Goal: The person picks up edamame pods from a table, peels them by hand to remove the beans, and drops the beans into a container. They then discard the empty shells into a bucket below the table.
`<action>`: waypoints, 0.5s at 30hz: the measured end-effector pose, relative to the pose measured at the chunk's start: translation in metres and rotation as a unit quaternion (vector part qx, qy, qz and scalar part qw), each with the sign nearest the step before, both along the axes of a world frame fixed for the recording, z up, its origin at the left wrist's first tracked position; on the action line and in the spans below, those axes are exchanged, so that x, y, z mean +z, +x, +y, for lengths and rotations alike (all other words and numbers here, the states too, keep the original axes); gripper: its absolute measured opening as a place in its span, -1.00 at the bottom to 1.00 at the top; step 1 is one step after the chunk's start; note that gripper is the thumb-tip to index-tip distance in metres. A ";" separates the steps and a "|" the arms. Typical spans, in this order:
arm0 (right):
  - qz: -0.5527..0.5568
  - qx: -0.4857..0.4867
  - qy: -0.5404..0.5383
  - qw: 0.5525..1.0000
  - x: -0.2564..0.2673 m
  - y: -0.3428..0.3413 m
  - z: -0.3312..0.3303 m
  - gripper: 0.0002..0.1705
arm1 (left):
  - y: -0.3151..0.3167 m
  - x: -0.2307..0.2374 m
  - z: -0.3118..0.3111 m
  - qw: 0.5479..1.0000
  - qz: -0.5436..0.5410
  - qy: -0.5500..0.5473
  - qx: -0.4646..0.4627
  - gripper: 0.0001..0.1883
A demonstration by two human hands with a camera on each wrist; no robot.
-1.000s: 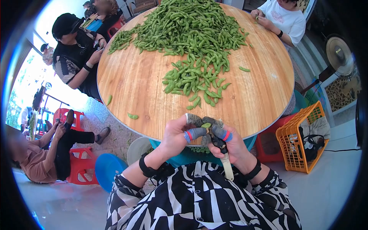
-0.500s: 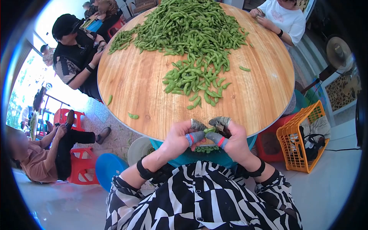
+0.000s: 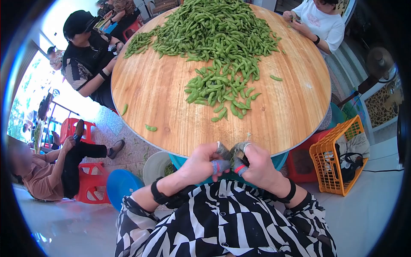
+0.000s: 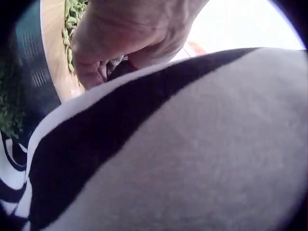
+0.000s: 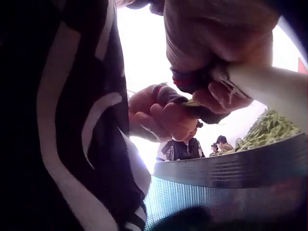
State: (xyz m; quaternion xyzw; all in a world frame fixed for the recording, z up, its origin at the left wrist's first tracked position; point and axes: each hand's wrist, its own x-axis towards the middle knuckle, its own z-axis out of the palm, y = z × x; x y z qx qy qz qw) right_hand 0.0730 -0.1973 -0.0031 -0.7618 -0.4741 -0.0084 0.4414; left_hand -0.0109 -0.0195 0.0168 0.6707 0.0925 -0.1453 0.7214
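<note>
Over the table's near edge, the left hand [image 3: 199, 165] and right hand [image 3: 259, 166] meet, with grey covers on thumbs and fingertips. In the right wrist view the left hand [image 5: 156, 113] pinches a small green pod [image 5: 192, 103], mostly hidden by fingers. Curled above it, the right hand [image 5: 219, 41] grips a tool with a pale handle [image 5: 269, 86]; its working end is hidden. The left wrist view shows the left hand [image 4: 130, 36] partly behind a patterned sleeve [image 4: 192, 139]. A large heap of green pods [image 3: 214, 32] lies on the round wooden table [image 3: 150, 94].
Loose pods [image 3: 151, 128] lie near the table's left side. Below left are a white bucket [image 3: 155, 171], a blue basin [image 3: 122, 188] and red stools [image 3: 92, 182]. A yellow crate [image 3: 338, 158] stands at right. Several people sit around.
The hands have turned and drawn slightly lower in the head view. The pale handle, visible below the right hand a second ago, is hidden there now. The whole head view has shifted slightly.
</note>
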 end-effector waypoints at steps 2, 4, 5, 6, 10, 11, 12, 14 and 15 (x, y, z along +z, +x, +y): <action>0.024 0.006 -0.036 0.999 -0.002 0.003 -0.004 -0.70 | -0.010 0.020 0.009 0.998 0.024 0.029 -0.043 -0.92; 0.074 0.046 -0.057 0.994 0.000 0.004 -0.011 -0.71 | -0.031 0.035 0.026 0.973 -0.036 0.192 -0.125 -0.86; 0.119 0.086 -0.077 0.986 0.004 0.007 -0.014 -0.72 | -0.044 0.041 0.039 0.923 -0.123 0.326 -0.162 -0.84; 0.161 0.101 -0.094 0.977 0.011 0.005 -0.017 -0.72 | -0.057 0.052 0.049 0.869 -0.072 0.438 -0.219 -0.84; 0.116 0.128 0.000 0.985 -0.001 0.008 -0.017 -0.68 | -0.079 0.058 0.086 0.722 0.045 0.597 -0.346 -0.87; 0.113 0.133 0.002 0.985 0.003 0.008 -0.017 -0.68 | -0.073 0.054 0.088 0.723 0.047 0.600 -0.341 -0.87; 0.271 0.101 -0.025 0.957 0.011 0.008 -0.017 -0.68 | -0.057 0.047 0.092 0.760 -0.032 0.601 -0.247 -0.87; 0.441 0.078 0.012 0.894 0.018 0.005 -0.015 -0.63 | -0.021 0.037 0.096 0.796 -0.142 0.578 -0.108 -0.87; 0.436 0.078 0.011 0.896 0.018 0.006 -0.014 -0.63 | 0.002 0.032 0.097 0.807 -0.175 0.561 -0.065 -0.87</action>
